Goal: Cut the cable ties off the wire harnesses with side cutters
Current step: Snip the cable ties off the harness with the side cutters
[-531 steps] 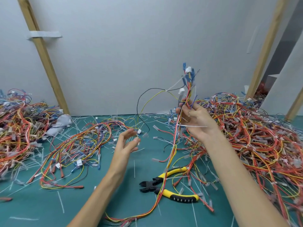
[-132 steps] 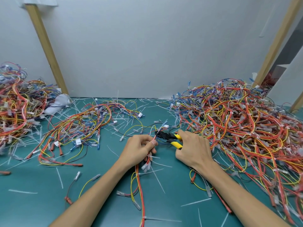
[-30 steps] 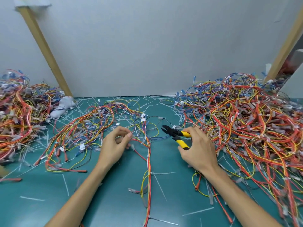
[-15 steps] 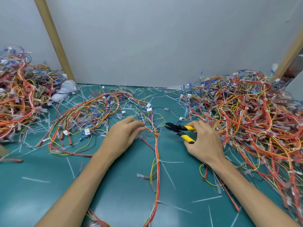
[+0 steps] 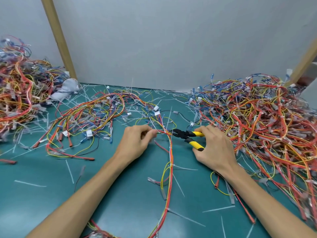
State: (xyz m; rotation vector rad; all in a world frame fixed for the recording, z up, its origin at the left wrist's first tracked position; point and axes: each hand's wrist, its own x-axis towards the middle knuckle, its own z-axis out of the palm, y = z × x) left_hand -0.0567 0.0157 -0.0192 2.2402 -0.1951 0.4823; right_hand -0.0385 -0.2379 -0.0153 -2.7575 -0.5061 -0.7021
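At the harness [image 5: 170,148], side cutters [image 5: 186,135] moved closer

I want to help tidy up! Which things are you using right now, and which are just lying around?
In use: left hand, pinching the wire harness; right hand, gripping the side cutters.

Just lying about: cut tie scraps; grey cloth; right harness pile; left harness pile; wooden post.

My left hand [image 5: 137,141] pinched a wire harness [image 5: 170,148], thumb against curled fingers; my right hand [image 5: 214,148], just right of it, gripped the side cutters [image 5: 186,135]. Both forearms reached forward.
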